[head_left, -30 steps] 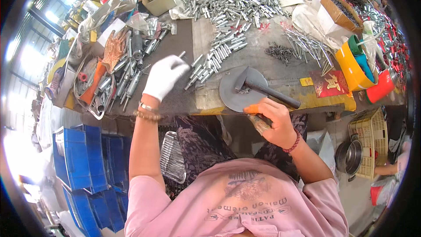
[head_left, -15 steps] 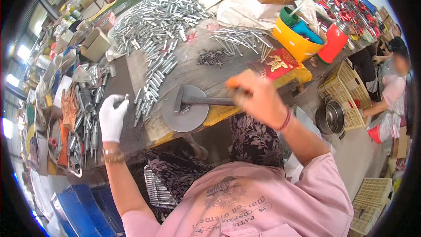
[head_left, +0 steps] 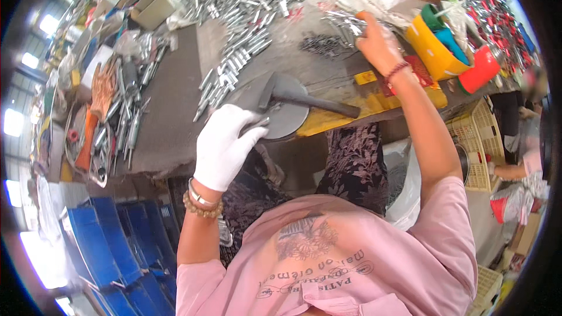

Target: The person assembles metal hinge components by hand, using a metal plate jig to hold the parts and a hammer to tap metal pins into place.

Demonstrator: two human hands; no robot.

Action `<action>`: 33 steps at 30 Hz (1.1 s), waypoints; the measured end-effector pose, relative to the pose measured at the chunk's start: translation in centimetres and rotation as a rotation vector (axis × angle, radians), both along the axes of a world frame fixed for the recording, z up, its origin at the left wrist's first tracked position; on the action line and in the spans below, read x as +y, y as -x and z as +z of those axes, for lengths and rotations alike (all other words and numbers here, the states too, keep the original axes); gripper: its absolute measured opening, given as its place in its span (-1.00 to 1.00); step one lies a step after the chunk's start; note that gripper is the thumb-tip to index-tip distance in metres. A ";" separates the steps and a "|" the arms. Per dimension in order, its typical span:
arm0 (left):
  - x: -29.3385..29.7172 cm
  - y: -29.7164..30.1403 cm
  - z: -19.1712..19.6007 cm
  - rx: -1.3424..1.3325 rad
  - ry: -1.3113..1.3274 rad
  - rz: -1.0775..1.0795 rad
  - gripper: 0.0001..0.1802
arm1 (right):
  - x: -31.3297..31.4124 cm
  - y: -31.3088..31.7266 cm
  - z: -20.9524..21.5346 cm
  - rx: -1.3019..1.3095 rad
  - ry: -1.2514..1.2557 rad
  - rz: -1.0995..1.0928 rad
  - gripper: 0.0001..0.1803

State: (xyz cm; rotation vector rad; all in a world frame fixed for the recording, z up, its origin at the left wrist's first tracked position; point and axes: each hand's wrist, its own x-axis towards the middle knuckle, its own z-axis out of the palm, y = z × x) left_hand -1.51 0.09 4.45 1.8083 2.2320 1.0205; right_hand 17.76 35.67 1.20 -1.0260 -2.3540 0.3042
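My left hand (head_left: 225,146), in a white glove, is at the near left edge of a round metal disc (head_left: 297,118). Its thumb and fingers pinch a small grey metal piece (head_left: 264,122), mostly covered by the glove. A hammer (head_left: 328,105) lies with its head on the disc, its handle pointing right; neither hand touches it. My bare right hand (head_left: 379,47), orange at a fingertip, reaches over a bunch of thin metal rods (head_left: 345,23), thumb and index finger apart. Left of that hand sits a small heap of dark short pins (head_left: 322,45).
Metal sleeves (head_left: 246,41) are heaped across the bench's back and middle. Pliers and other tools (head_left: 126,105) lie at left. A yellow container (head_left: 433,47) and a red flask (head_left: 480,70) stand at right. Blue bins (head_left: 99,234) are at lower left. A co-worker's arm (head_left: 509,171) shows at far right.
My right hand has gone from the hammer's handle end up to the thin rods, leaving the hammer lying. My left hand has come right, close to the disc. The whole view has shifted.
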 end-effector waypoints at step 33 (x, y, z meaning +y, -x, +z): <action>-1.3 0.1 -2.9 0.028 -0.150 0.080 -0.83 | -18.2 1.1 1.4 0.065 -0.321 0.698 -0.80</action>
